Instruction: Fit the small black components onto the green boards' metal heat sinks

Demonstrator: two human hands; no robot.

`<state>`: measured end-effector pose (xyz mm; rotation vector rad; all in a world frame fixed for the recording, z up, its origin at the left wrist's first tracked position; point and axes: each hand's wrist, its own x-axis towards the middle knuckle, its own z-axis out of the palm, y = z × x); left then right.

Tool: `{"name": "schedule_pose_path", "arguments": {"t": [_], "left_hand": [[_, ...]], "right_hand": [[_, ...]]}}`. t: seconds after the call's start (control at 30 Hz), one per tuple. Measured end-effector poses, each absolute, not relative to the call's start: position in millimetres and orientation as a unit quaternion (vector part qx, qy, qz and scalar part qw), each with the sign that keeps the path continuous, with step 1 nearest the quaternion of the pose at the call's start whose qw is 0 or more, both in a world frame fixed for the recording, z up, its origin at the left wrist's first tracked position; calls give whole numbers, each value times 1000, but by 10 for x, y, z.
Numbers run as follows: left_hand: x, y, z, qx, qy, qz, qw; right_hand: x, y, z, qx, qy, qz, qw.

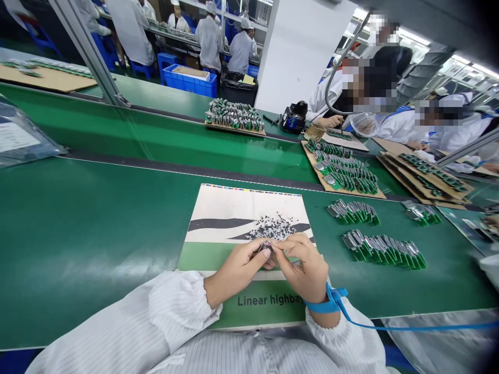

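My left hand (245, 264) is closed on a small circuit board (266, 246), mostly hidden behind the fingers. My right hand (302, 265) meets it from the other side, thumb and forefinger pinched together at the board's edge; whatever lies in that pinch is too small to name. Both hands are over a printed cardboard sheet (218, 254) lettered "Linear highbay". Just beyond the fingertips lies a loose heap of tiny black and silver parts (273, 227). A blue wrist strap (325, 305) circles my right wrist, its cord running off to the right.
Rows of green boards with silver parts (384, 249) stand on the green table (97, 223) at right. More boards fill cardboard trays (351, 169) and a far stack (236, 115). A plastic bag (27, 135) lies at left. Co-workers sit across the line at upper right.
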<state>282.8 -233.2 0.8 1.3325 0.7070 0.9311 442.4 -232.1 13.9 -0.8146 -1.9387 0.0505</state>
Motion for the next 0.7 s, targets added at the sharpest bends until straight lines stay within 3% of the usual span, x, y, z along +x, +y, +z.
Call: {"name": "schedule_pose_path", "arguments": {"t": [0.7], "left_hand": [[2822,-2334,21,643,322,401,567]], "right_hand": [[4389,-2340,108,-355,-775,59,519]]}}
